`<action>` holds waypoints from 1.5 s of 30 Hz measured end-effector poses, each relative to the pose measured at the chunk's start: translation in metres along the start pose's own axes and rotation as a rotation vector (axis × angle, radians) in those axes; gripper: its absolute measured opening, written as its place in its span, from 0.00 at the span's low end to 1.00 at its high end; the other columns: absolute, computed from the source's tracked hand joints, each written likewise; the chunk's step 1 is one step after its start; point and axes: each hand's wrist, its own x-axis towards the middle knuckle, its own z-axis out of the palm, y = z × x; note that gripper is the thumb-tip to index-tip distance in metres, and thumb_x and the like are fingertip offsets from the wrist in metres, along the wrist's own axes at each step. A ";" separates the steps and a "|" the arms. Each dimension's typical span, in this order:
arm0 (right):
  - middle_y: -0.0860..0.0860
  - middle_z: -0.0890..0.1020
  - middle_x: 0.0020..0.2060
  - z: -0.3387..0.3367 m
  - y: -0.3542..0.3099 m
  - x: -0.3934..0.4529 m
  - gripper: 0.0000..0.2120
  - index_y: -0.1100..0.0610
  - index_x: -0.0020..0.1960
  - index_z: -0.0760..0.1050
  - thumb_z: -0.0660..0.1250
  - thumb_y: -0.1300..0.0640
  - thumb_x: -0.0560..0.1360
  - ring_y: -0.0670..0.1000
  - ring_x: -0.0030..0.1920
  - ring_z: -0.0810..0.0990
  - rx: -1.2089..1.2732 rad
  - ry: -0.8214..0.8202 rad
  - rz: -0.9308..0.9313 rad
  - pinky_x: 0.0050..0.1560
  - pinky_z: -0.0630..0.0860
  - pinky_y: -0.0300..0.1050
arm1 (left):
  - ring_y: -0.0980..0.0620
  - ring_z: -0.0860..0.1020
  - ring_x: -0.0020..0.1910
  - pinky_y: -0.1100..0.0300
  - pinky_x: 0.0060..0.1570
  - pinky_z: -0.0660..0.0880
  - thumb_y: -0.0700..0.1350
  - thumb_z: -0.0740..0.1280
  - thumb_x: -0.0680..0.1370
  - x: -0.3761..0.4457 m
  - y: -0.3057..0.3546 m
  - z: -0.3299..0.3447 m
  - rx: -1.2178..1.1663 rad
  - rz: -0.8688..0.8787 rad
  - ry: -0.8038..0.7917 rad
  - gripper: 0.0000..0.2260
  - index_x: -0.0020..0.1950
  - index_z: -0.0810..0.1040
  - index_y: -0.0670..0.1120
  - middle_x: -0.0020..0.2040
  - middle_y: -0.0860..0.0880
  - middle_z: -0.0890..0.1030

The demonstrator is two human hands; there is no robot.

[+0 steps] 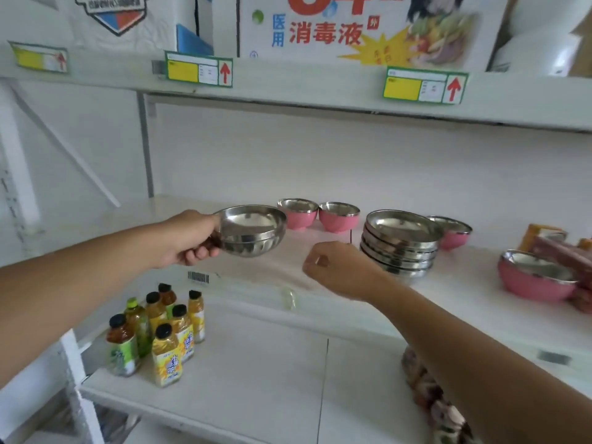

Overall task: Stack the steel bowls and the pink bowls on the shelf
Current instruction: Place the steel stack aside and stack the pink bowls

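My left hand (189, 240) grips a steel bowl (253, 230) by its left rim and holds it above the white middle shelf (288, 267). A stack of several steel bowls (400, 243) stands on the shelf to the right. My right hand (336, 267) hovers between the held bowl and the stack, fingers loosely curled and holding nothing. Two pink bowls (298, 213) (339, 216) stand side by side at the back. Another pink bowl (455, 232) sits behind the stack, and a fourth pink bowl (535, 277) is at the far right.
Several drink bottles (160, 328) stand on the lower shelf (256, 379) at the left. Orange and red packets (557, 245) lie at the right end of the middle shelf. The upper shelf (288, 91) carries price tags and a large printed carton (352, 27).
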 end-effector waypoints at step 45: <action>0.43 0.83 0.56 -0.103 0.232 -0.056 0.37 0.48 0.77 0.72 0.74 0.32 0.75 0.43 0.53 0.83 0.192 0.001 0.094 0.50 0.79 0.42 | 0.54 0.84 0.48 0.57 0.47 0.77 0.62 0.67 0.82 0.011 0.059 0.203 0.449 0.365 0.022 0.15 0.62 0.85 0.57 0.48 0.57 0.87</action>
